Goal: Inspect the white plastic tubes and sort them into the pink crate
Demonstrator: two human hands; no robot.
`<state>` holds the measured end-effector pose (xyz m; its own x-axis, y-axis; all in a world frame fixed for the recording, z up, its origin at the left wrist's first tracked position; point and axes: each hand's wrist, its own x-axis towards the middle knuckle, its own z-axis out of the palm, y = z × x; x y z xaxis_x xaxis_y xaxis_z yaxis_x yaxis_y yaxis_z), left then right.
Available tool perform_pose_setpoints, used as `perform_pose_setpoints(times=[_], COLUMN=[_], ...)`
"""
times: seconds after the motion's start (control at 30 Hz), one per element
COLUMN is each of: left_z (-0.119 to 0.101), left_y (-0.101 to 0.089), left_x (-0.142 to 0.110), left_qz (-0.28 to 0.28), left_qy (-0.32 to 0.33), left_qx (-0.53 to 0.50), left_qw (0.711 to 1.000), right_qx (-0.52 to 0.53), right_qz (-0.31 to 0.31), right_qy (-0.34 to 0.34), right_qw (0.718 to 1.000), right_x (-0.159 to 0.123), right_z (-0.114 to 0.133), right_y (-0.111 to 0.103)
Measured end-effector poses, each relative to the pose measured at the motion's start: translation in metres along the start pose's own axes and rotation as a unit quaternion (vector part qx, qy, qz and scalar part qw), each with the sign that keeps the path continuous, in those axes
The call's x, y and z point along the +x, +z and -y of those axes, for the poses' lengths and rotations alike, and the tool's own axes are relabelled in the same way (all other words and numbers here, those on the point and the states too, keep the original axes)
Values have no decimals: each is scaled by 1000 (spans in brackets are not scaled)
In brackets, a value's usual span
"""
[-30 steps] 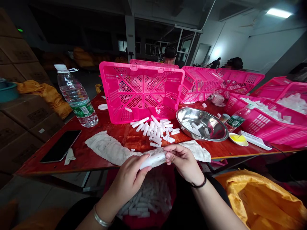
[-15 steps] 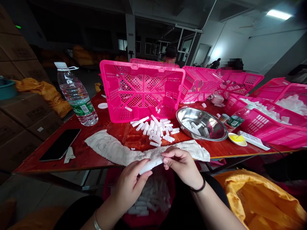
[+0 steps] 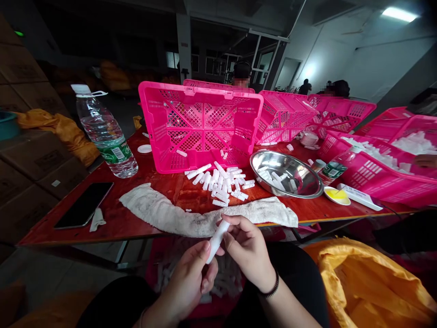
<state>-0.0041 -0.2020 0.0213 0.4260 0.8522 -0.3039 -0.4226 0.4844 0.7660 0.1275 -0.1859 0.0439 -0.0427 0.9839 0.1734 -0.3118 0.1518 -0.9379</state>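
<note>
Both hands hold one white plastic tube just below the table's front edge, tilted with its upper end to the right. My left hand pinches its lower end; my right hand pinches the upper end with fingertips closed on it. Under the hands, on my lap, sits a red container with several more white tubes. A dirty white cloth lies along the table edge just beyond the hands. Behind it is a pile of white tubes spilling from a tipped pink crate.
A steel bowl holding a few tubes stands right of the pile. A water bottle and black phone are at the left. More pink crates fill the right. An orange sack lies at lower right. Other people sit behind the crates.
Both hands have dropped lower and nearer to me with the tube. The tube has turned from nearly level to steeply tilted. My view has shifted slightly downward.
</note>
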Motion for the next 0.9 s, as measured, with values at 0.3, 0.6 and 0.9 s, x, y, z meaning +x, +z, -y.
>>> perform_pose_setpoints(times=[0.3, 0.6, 0.9], left_z=[2, 3, -5], left_y=[3, -3, -30], left_x=[-2, -1, -2], left_qz=[-30, -28, -75], left_qy=[26, 44, 44], left_qx=[25, 98, 247], left_qw=[999, 994, 965], right_qx=[-17, -38, -217], right_qz=[-60, -57, 131], right_qy=[-2, 21, -67], right_qw=[998, 997, 965], right_x=[-2, -3, 11], right_z=[5, 2, -4], right_y=[7, 7, -26])
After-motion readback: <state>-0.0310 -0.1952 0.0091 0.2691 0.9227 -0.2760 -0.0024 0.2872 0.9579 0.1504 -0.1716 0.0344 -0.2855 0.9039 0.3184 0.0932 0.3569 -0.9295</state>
